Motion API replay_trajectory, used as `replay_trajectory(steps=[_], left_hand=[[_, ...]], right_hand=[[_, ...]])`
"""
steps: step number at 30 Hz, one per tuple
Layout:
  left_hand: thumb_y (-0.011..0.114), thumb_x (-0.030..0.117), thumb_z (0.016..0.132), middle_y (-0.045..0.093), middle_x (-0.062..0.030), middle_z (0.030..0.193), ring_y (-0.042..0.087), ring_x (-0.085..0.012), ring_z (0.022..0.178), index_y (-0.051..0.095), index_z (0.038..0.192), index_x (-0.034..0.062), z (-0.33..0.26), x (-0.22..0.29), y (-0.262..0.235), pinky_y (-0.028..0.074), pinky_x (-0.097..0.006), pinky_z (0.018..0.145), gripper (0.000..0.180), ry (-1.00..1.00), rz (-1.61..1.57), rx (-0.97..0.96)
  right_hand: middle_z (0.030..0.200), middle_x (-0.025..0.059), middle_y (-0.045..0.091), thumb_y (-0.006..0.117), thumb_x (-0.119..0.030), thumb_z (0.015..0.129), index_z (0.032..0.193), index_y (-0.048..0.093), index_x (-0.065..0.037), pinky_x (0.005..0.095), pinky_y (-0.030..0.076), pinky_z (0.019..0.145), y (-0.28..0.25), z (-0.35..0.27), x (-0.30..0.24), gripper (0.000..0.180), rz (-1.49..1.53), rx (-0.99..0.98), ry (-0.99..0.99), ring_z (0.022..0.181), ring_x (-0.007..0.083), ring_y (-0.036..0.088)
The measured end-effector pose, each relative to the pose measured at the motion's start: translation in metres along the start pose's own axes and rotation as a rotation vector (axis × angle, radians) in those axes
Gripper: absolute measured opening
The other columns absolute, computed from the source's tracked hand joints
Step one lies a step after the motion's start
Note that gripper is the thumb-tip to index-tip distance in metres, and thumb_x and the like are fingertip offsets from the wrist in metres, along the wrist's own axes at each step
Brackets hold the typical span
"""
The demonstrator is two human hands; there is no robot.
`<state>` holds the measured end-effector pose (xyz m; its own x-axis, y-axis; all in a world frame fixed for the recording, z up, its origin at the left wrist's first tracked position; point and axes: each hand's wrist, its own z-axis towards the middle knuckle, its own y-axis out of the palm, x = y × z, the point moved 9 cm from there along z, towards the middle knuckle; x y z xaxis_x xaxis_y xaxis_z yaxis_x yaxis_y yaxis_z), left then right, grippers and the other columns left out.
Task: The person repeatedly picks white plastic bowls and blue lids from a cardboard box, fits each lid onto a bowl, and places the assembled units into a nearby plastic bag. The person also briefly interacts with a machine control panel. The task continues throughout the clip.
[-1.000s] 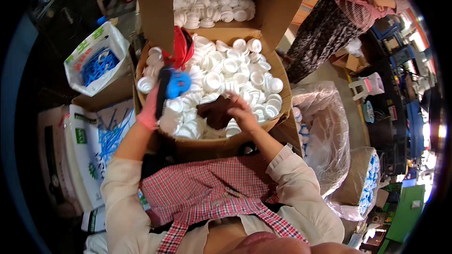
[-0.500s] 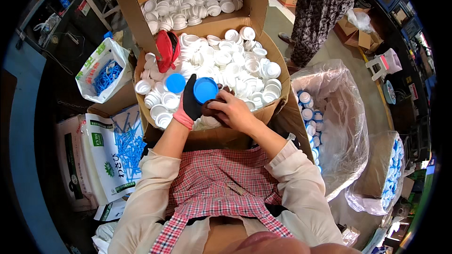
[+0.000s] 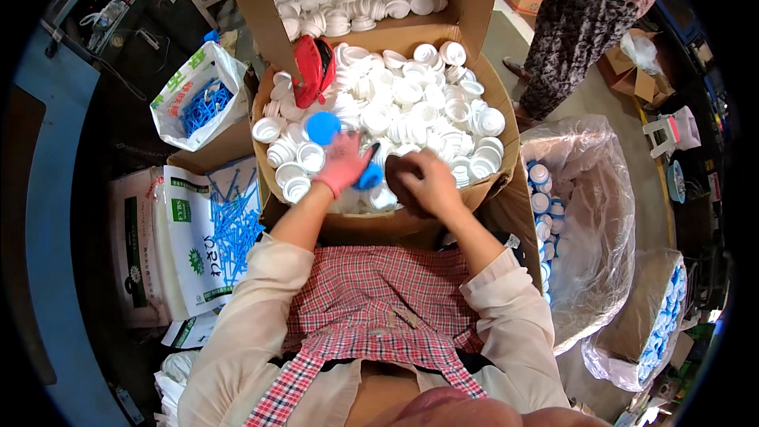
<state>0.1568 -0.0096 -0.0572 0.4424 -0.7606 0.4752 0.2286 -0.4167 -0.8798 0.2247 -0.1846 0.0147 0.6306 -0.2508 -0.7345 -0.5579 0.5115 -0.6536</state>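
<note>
My left hand (image 3: pixel 348 164), in a pink glove with black on the palm side, is turned back upward over a box of white plastic lids (image 3: pixel 407 93). Motion blurs it, but its fingers curl over a round blue lid (image 3: pixel 368 177), which is partly hidden. Just beyond that hand a second blue lid (image 3: pixel 322 127) lies on the white ones. My bare right hand (image 3: pixel 433 183) grips a dark brown piece, perhaps cloth (image 3: pixel 403 180), near the front edge of the box.
A red pouch (image 3: pixel 315 71) rests on the lids. Blue plastic strips fill a white bag (image 3: pixel 172 115) and lie on sacking (image 3: pixel 186 225) at left. At right stand plastic-lined boxes (image 3: pixel 597 213) of blue-and-white pieces. Another person (image 3: pixel 581 32) stands at the far right.
My left hand has turned from palm up to back up, tilting the blue lid downward. My right hand has moved away from the lid with the brown piece. The view has shifted.
</note>
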Motion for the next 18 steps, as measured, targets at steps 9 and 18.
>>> replay_trajectory(steps=[9, 18], left_hand=[[0.073, 0.046, 0.07, 0.039, -0.0164, 0.136, 0.046, -0.0381, 0.116, 0.042, 0.137, 0.0178, 0.039, -0.068, -0.025, 0.041, -0.051, 0.094, 0.079, -0.262, 0.473, 0.156], [0.049, 0.031, 0.094, 0.052, -0.0146, 0.128, 0.049, -0.0213, 0.118, 0.045, 0.134, 0.0042, -0.004, 0.045, -0.023, 0.04, -0.034, 0.098, 0.048, 0.107, -1.144, 0.048]], right_hand=[[0.087, 0.0172, 0.057, 0.069, -0.018, 0.076, 0.101, 0.064, -0.006, 0.0403, 0.047, 0.074, -0.001, 0.008, 0.005, 0.028, 0.066, -0.022, -0.014, 0.084, 0.0361, 0.059], [0.099, 0.0172, 0.055, 0.067, -0.014, 0.082, 0.113, 0.057, -0.007, 0.0382, 0.047, 0.082, -0.014, 0.017, -0.029, 0.033, 0.309, 0.26, -0.148, 0.094, 0.0359, 0.058]])
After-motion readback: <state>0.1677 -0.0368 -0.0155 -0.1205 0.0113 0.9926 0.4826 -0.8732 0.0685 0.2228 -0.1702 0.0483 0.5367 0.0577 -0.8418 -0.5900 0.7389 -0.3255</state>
